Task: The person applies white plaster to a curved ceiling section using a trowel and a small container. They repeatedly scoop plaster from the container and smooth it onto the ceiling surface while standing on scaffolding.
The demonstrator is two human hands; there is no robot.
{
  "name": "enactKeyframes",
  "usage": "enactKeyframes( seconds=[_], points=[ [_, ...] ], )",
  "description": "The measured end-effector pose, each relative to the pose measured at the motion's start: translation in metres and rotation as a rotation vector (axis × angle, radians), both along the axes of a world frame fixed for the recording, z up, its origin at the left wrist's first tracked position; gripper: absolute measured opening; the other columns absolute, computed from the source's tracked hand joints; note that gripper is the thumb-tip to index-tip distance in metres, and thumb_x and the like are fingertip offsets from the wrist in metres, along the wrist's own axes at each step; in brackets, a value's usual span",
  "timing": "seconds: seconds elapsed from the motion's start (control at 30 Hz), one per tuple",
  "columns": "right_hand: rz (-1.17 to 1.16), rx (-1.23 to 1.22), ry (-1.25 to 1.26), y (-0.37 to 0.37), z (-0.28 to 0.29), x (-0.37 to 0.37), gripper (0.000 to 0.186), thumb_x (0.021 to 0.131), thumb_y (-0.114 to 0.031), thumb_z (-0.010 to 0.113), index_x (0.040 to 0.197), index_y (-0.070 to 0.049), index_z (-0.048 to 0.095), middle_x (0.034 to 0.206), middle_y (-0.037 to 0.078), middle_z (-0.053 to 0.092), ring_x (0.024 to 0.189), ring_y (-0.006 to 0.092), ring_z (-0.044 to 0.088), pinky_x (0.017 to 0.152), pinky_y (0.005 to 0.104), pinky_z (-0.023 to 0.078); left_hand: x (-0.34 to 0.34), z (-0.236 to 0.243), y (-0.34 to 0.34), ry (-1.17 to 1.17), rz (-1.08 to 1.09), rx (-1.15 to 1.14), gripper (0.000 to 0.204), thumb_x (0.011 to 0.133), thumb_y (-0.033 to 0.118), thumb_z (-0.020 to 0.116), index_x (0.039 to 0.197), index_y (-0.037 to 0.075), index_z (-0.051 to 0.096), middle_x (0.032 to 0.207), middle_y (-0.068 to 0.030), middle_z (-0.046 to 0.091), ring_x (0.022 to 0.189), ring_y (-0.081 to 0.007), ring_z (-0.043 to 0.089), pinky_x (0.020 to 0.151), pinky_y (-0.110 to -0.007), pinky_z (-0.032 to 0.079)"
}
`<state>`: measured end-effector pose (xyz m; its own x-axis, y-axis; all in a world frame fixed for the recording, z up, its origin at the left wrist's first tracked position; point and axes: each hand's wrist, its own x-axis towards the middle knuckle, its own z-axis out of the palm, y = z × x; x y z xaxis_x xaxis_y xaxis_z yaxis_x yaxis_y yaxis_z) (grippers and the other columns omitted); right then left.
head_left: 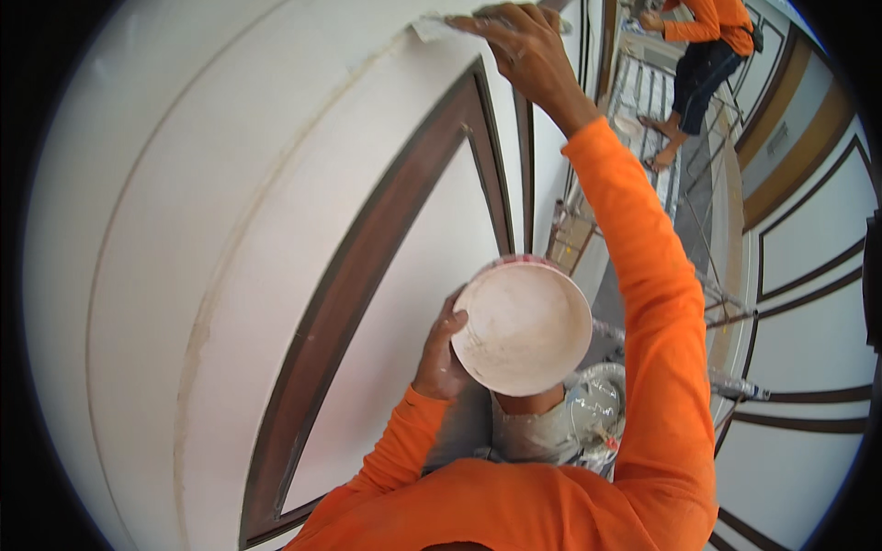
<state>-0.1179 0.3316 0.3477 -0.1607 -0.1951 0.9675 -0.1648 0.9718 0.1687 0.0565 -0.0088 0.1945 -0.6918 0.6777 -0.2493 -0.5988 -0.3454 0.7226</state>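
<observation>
Nearest, orange shirt point(496, 505); beyond it, clasping tub point(551, 363) with left grip point(439, 360) closed at its rim, pinching scraper point(428, 28) in right grip point(525, 50) against wall point(367, 147), at seam's point(206, 312) upper end. Seemingly filling seam; next, best to draw scraper evenly along it.

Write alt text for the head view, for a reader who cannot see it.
A person in orange sleeves has a small flat scraper in the right grip, at a beige streak on a white wall, and a round pale tub in the left grip. Dark brown moulding runs along the wall; at upper right, another person stands among scaffolding.
</observation>
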Motion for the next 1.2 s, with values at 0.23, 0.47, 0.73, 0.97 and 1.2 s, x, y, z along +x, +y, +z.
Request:
enactKeyframes(
  seconds=[0.23,0.47,0.73,0.97,1.2],
  points=[
    [0.147,-0.219,-0.032,-0.029,-0.043,-0.024,0.056,0.087,-0.003,0.073,0.136,-0.031,0.072,0.124,0.001,0.067,0.117,0.0244,0.061,0.101,0.0468,0.046,-0.018,0.017,-0.035,0.001,-0.080,-0.054,0.083,0.091,0.036,0.068,0.158,0.004,0.033,0.151,-0.0162,0.050,0.141,-0.0307,0.050,0.116,-0.046,0.047],
    [-0.020,-0.060,-0.154,-0.011,-0.015,0.012,0.057,0.087,-0.003,0.069,0.136,-0.034,0.072,0.121,0.001,0.067,0.112,0.0244,0.063,0.100,0.0451,0.047,-0.033,0.034,-0.045,0.173,-0.131,-0.080,0.084,0.090,0.038,0.069,0.158,0.002,0.034,0.150,-0.0166,0.050,0.139,-0.0281,0.051,0.115,-0.043,0.046],
    [-0.243,-0.023,-0.337,-0.004,0.040,0.070,0.040,0.092,-0.012,0.070,0.130,-0.024,0.076,0.108,0.005,0.073,0.079,0.0277,0.073,0.073,0.0419,0.060,-0.048,0.034,-0.058,0.213,-0.250,-0.137,0.089,0.086,0.033,0.076,0.157,0.000,0.034,0.144,-0.0162,0.053,0.134,-0.0268,0.055,0.111,-0.039,0.048],
    [-0.327,0.028,-0.500,-0.050,0.100,0.090,0.041,0.098,-0.006,0.049,0.125,-0.016,0.078,0.099,0.019,0.068,0.077,0.0298,0.070,0.072,0.0416,0.059,-0.055,0.033,-0.058,0.186,-0.290,-0.115,0.090,0.085,0.033,0.077,0.156,-0.002,0.034,0.142,-0.0182,0.054,0.131,-0.0264,0.057,0.110,-0.038,0.049],
    [-0.384,0.093,-0.512,-0.048,0.110,0.080,0.045,0.099,-0.004,0.047,0.123,-0.025,0.079,0.099,0.016,0.068,0.077,0.0281,0.069,0.081,0.0421,0.059,-0.056,0.034,-0.058,0.208,-0.307,-0.124,0.092,0.086,0.037,0.076,0.157,-0.002,0.033,0.143,-0.0181,0.054,0.132,-0.0257,0.056,0.110,-0.038,0.048]
  ],
)
